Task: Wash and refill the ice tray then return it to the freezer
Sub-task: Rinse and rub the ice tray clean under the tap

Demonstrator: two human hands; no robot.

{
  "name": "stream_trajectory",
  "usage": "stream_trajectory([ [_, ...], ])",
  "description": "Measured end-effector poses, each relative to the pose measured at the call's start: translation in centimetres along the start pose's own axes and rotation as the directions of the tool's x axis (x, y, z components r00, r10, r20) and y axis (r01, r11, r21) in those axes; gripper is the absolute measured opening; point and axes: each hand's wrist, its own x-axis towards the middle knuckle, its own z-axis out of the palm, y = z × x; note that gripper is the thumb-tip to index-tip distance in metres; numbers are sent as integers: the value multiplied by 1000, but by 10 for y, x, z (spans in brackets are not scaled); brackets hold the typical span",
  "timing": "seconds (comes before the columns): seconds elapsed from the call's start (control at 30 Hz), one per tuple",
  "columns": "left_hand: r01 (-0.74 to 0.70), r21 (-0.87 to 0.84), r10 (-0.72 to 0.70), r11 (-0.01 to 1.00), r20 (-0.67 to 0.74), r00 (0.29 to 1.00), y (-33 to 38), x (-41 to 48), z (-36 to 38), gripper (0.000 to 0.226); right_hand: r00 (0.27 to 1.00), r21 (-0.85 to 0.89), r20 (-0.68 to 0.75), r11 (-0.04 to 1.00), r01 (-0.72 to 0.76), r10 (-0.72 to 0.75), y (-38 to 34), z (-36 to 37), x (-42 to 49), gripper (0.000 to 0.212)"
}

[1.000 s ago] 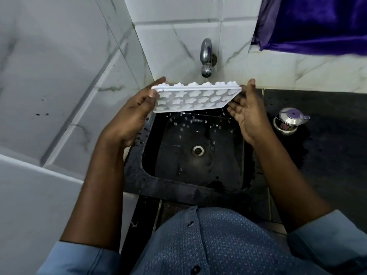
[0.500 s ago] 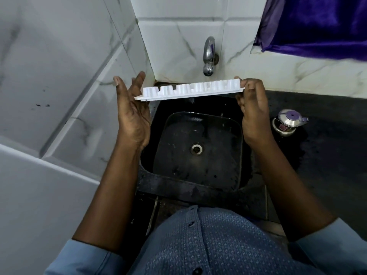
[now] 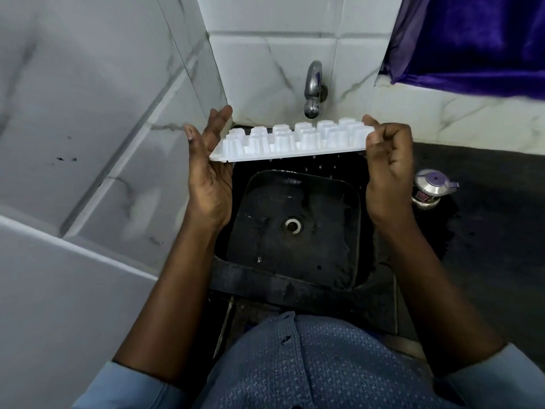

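The tray (image 3: 292,143) was white plastic, smooth, with a dull sheen. The tap (image 3: 313,90) was polished metal. The sink (image 3: 295,202) was black, wet and glossy. The tiles (image 3: 265,69) were glossy white with grey veining. The desk (image 3: 486,246) was dark and matt. The pot (image 3: 432,188) was shiny metal with a purple lid. The curtain (image 3: 472,39) was purple cloth with a velvety sheen. The shirt (image 3: 318,364) was blue patterned cloth.

Head-worn camera looks steeply down, close over the sink (image 3: 324,249).
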Motion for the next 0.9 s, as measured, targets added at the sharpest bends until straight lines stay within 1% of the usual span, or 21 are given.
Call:
stream_trajectory([
  [0.03, 6, 8, -6, 1000, 8, 1000, 1, 2, 0, 82, 1000, -7, 6, 1000, 7, -7, 1, -1, 2, 15],
  [0.13, 54, 59, -56, 997, 38, 998, 3, 2, 3, 90, 998, 30, -11, 997, -66, 66, -1, -1, 9, 18],
  [0.23, 41, 52, -42, 998, 19, 999, 1, 0, 4, 73, 997, 31, -66, 999, -32, 34, -3, -4, 9, 12],
  [0.3, 44, 68, -47, 997, 37, 998, 1, 2, 5, 65, 996, 16, -81, 999, -43, 44, -1, -4, 11, 18],
  [0.37, 101, 111, -108, 989, 52, 993, 1, 4, 6, 71, 991, -2, -88, 995, -102, 101, 1, -3, 14, 26],
  [0.4, 145, 133, -153, 981, 53, 987, 1, 5, 6, 74, 988, -4, -91, 992, -125, 124, 4, -4, 15, 25],
  [0.47, 212, 194, -220, 958, 20, 975, 0, 8, 5, 73, 991, -12, -85, 994, -109, 107, 5, -6, 15, 20],
  [0.53, 287, 295, -291, 912, -29, 956, -2, 13, 4, 73, 995, -27, -31, 995, -95, 94, 8, -8, 16, 23],
  [0.6, 396, 368, -398, 842, -72, 914, -7, 19, 2, 83, 990, -79, 42, 988, -131, 134, 15, -11, 18, 34],
  [0.67, 476, 393, -490, 787, -72, 869, -14, 23, 0, 94, 974, -197, 68, 960, -198, 215, 25, -15, 23, 45],
  [0.7, 496, 393, -512, 775, -70, 856, -17, 24, -1, 94, 964, -258, 72, 939, -229, 255, 27, -16, 25, 48],
  [0.73, 504, 395, -520, 768, -75, 851, -21, 23, -2, 92, 954, -308, 69, 915, -259, 293, 31, -17, 27, 49],
  [0.83, 531, 362, -541, 766, -84, 837, -30, 22, -5, 76, 918, -425, 85, 847, -318, 388, 41, -15, 31, 50],
  [0.9, 586, 271, -586, 764, -90, 805, -36, 25, -7, 69, 889, -443, 120, 825, -351, 442, 49, -11, 37, 46],
])
